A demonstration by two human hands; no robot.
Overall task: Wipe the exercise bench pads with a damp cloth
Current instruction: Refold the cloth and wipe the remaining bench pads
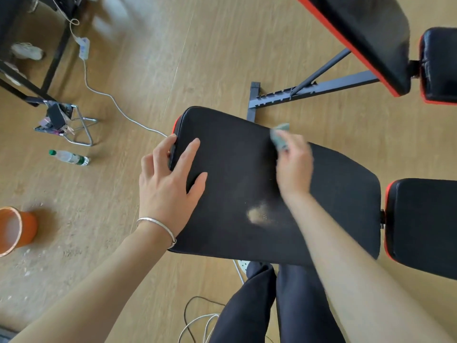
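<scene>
Bench pads are the things to be cleaned. The largest of them, the long black back pad [235, 169] with red edging, is seen lying across the middle of the view above the wooden floor [148, 58], directly in front of the person's legs. A second bench [366, 38] of the same make is seen at the upper right, and no hand is on it. The shorter seat pad [425, 226] is set at the back pad's right end, with a narrow gap between the two.

The left hand [170, 184] is laid flat on the back pad's left end, with fingers spread and straight and one fingertip at the pad's edge. Nothing is held in it, and it is judged to be placed there so that the pad is steadied against the push of wiping. The right hand [294, 167] is blurred. Its fingers are closed round a grey-green cloth [279, 136], which is pressed to the pad near its far edge.

An orange bucket [27, 229] is stood on the floor at the left, well apart from the bench. Something pale is seen inside, but whether it is water cannot be told. The bucket is probably kept there for wetting the cloth. A clear plastic bottle [69, 157] with a green cap is laid on its side nearby, and how full it is cannot be made out. A pale dusty patch [258, 215] is seen on the near half of the back pad, so the wiping is judged unfinished.
</scene>
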